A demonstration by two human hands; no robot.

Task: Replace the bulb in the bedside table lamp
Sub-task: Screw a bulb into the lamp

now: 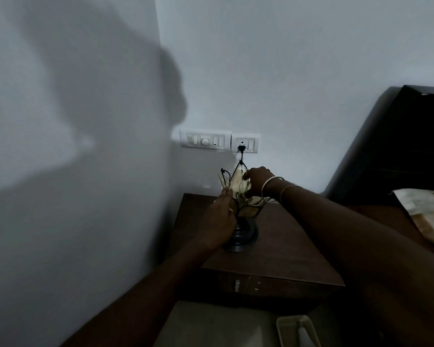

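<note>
lamp: the little bedside lamp sits at the back left of the wooden nightstand, close to the wall corner. Dark round base, thin wire frame, pale petal-shaped glass panels that open upward.

bulb: down inside the petals. I can only just make out a pale glassy shape, too dim to say more.

left hand: my left hand is flat against the left side of the shade, fingers together, steadying it. Palm pressed on, not really wrapped around.

right hand: my right hand, bangles on the wrist, reaches in from the top with fingers curled down among the petals. Whether they're actually pinching the bulb, can't tell, it's hidden.

how it'll handle: looks light and top-heavy-ish, so I'd brace low, near the stem. Petals look thin and brittle, bulb glass too, probably slick. Grip the bulb gently around its widest part, twist, don't squeeze.

heads up: the black plug is in the wall socket. Can't read the switch position from here.
</note>
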